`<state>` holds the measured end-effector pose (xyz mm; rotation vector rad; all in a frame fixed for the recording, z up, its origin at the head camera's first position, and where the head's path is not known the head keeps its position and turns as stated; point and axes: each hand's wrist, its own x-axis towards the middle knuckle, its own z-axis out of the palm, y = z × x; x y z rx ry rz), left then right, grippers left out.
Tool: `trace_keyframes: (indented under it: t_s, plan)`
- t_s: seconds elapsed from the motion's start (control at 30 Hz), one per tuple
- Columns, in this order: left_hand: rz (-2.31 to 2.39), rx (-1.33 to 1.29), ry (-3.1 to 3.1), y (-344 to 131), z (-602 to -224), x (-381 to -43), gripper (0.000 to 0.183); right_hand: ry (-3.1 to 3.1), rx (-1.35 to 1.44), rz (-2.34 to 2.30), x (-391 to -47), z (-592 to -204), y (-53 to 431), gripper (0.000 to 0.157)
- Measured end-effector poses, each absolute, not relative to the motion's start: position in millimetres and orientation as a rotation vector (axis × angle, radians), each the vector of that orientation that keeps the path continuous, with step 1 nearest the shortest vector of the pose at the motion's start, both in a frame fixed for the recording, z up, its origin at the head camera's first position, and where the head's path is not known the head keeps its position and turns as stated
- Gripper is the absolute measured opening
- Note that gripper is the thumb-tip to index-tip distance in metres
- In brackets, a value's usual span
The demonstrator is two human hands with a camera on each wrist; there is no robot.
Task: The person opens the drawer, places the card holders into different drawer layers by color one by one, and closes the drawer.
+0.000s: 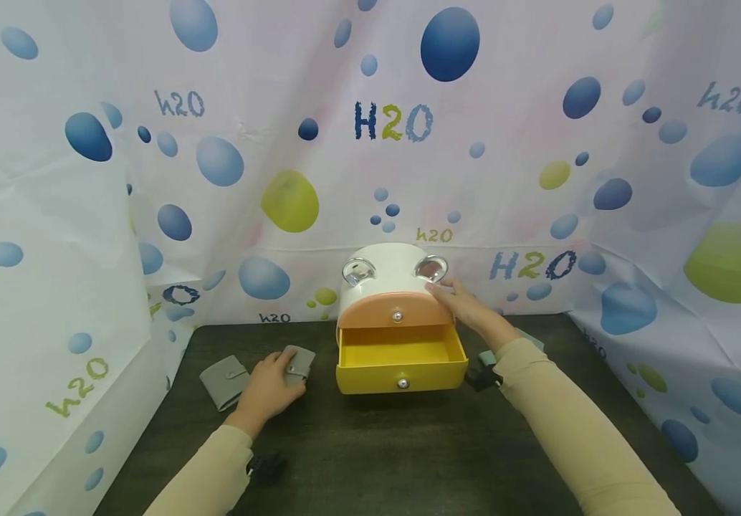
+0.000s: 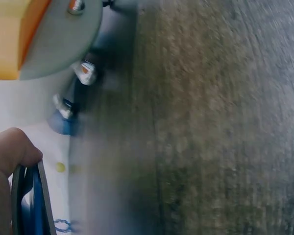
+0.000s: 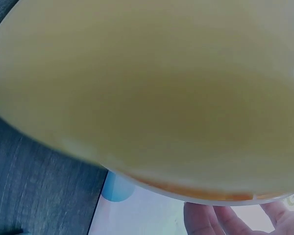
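Note:
My left hand [image 1: 270, 387] pinches a small grey wallet [image 1: 299, 362] with a snap strap, left of the drawer box. The left wrist view shows this wallet [image 2: 46, 200] edge-on beside the thumb. A second grey wallet [image 1: 223, 381] lies on the table, left of that hand. The white drawer box [image 1: 388, 271] has an orange upper drawer [image 1: 377, 312], closed, and a yellow lower drawer [image 1: 370, 380], pulled out. My right hand [image 1: 467, 304] rests on the box's upper right side with extended fingers [image 3: 232, 220]; part of it is hidden behind the box in the right wrist view.
Two silver rings [image 1: 359, 271] stick up from the box top. A pale green item [image 1: 530, 340] lies partly hidden behind the right forearm. The dark wooden table [image 1: 383, 459] meets printed fabric walls [image 1: 370, 179] at the back and sides.

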<state>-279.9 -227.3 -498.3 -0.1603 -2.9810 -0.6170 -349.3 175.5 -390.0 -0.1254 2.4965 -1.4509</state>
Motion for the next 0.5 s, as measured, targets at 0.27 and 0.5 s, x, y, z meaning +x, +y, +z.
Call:
trace_keyframes:
  t_s: [0.27, 0.5]
  plan:
    - [-0.678, -0.271, -2.923, -225, -478, -275, 0.075, 2.491, -0.142, -1.453, -349, -390, 177, 0.099]
    - [-0.629, -0.39, -2.892, -224, -460, -272, 0.074, 2.5, -0.146, -1.445, -350, -391, 179, 0.099]
